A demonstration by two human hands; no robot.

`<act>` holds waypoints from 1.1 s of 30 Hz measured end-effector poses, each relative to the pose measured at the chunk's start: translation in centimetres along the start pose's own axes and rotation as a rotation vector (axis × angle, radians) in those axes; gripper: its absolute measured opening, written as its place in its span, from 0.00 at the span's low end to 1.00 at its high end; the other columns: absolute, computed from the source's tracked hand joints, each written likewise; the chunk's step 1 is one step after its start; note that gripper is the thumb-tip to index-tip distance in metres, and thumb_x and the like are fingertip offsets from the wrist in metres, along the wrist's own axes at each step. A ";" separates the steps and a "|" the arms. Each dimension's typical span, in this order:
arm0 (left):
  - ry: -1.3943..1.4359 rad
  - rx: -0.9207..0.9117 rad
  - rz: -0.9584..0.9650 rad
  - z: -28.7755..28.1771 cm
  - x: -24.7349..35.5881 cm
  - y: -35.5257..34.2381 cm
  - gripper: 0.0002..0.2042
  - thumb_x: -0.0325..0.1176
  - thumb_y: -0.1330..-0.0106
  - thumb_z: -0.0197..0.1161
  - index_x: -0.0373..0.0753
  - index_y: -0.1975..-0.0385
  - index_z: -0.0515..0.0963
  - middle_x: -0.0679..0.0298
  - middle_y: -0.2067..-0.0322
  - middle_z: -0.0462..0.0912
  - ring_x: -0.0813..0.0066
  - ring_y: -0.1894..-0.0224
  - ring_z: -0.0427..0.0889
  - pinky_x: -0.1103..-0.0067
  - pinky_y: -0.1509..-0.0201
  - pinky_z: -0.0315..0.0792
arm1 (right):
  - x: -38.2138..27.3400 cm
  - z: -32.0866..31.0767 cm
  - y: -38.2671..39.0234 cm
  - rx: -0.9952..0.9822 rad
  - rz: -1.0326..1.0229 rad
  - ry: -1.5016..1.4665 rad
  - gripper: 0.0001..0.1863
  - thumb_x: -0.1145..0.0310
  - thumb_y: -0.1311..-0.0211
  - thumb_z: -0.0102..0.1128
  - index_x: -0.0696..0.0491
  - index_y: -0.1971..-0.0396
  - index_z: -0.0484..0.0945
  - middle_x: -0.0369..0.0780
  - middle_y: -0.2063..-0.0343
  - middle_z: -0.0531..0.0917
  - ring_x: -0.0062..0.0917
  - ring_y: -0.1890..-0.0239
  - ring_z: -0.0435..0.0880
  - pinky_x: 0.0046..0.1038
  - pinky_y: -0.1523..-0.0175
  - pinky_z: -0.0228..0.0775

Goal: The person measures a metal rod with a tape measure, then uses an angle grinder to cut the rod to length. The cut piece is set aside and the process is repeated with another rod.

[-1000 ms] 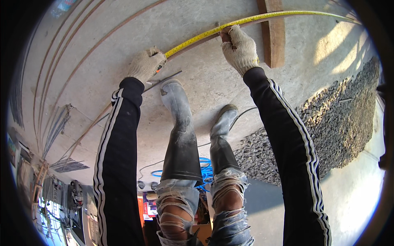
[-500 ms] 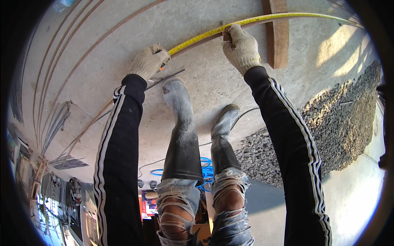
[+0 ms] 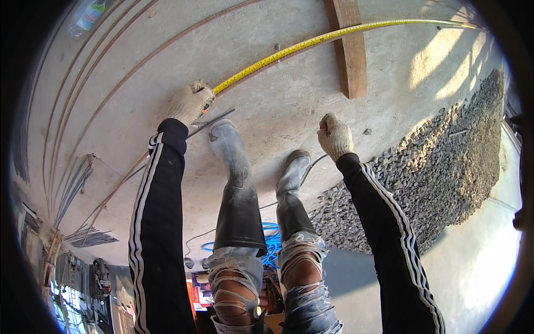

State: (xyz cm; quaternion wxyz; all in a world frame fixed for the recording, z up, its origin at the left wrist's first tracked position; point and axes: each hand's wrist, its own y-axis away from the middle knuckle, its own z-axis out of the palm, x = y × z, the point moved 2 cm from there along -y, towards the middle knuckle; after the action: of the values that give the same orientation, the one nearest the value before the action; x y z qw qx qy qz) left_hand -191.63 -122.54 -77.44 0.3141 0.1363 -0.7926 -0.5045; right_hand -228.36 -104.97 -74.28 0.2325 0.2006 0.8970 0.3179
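My left hand (image 3: 191, 103), in a pale knit work glove, is closed around a tape measure whose case is mostly hidden, with a bit of orange showing. From it the yellow tape blade (image 3: 289, 52) runs out to the far right, over a wooden beam (image 3: 352, 64). Close along the blade's near edge lies a thin brown rod, partly covered by it. My right hand (image 3: 335, 137), gloved too, is off the tape, above the floor between the beam and the gravel. Its fingers are curled; whether anything is inside them is hidden.
A gravel heap (image 3: 423, 183) spreads on the right. Long rusty rods (image 3: 119, 86) curve along the left, near a bundle of thin bars (image 3: 78, 181). A dark bar (image 3: 214, 122) lies by my boot (image 3: 228, 150). A plastic bottle (image 3: 88, 18) is far left; blue hose (image 3: 271, 247) lies behind my legs.
My right hand has left the tape and drawn back toward me, fingers still curled. My left hand keeps its hold on the tape measure. The view has shifted slightly to the right.
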 end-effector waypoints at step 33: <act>0.153 -0.062 -0.026 -0.1 -0.1 1.2 0.10 0.39 0.36 0.60 0.40 0.72 0.80 0.69 0.81 0.78 0.81 0.81 0.74 0.77 0.76 0.67 | 8.4 1.4 37.8 -0.278 0.640 -0.370 0.05 0.72 0.44 0.56 0.55 0.67 0.76 0.50 0.72 0.85 0.42 0.67 0.86 0.35 0.62 0.75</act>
State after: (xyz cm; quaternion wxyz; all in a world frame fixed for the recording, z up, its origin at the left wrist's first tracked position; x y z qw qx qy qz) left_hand -191.37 -121.99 -76.40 0.3713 0.1751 -0.7483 -0.5211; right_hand -226.43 -72.94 -52.59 0.3043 0.4905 0.6806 0.4511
